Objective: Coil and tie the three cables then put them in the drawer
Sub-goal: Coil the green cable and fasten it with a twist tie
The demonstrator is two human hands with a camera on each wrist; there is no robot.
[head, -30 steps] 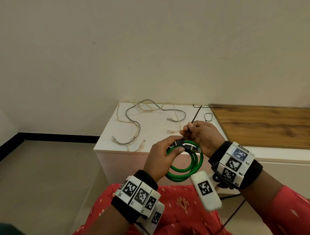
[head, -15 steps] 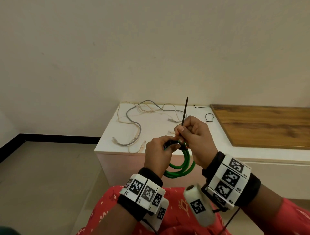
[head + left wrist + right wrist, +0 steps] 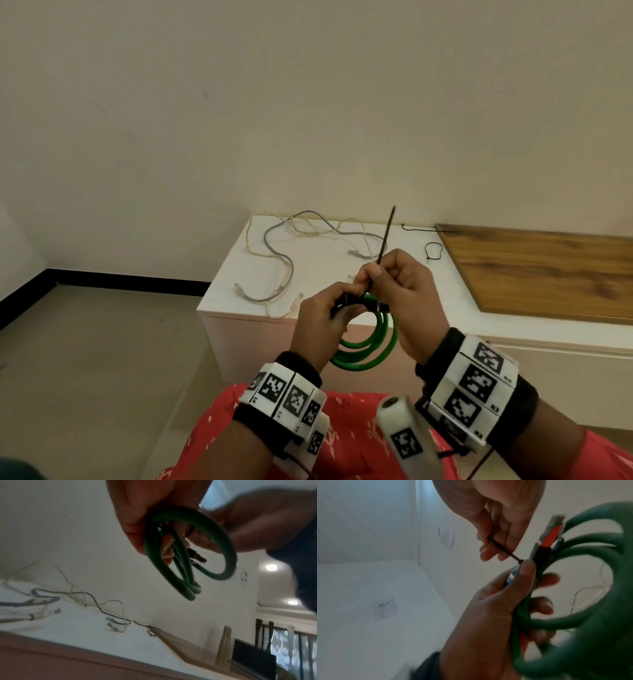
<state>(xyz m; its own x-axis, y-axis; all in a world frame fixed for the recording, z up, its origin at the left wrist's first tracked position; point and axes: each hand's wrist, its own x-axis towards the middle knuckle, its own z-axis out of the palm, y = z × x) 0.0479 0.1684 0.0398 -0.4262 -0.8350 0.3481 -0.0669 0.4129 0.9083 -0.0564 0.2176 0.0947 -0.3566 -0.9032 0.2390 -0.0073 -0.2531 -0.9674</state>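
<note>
A coiled green cable (image 3: 371, 346) hangs in front of me, held at its top by my left hand (image 3: 329, 315), whose fingers curl round the bundled loops (image 3: 171, 555) and its plugs (image 3: 544, 543). My right hand (image 3: 387, 277) pinches a black zip tie (image 3: 385, 240) whose tail sticks up and away; the tie runs down to the top of the coil (image 3: 510, 553). A grey cable (image 3: 281, 260) and a cream cable (image 3: 308, 226) lie loose and tangled on the white cabinet top (image 3: 325, 267). No drawer front shows clearly.
Two more black zip ties lie on the cabinet: a straight one (image 3: 428, 229) at the back and a looped one (image 3: 433, 249) beside the wooden panel (image 3: 548, 270) on the right. Grey floor (image 3: 102, 359) lies to the left, my red-clad lap below.
The right hand pulled the zip tie tail up and tilted it from slanting right to near upright. Both hands and the green coil shifted slightly left and closer together.
</note>
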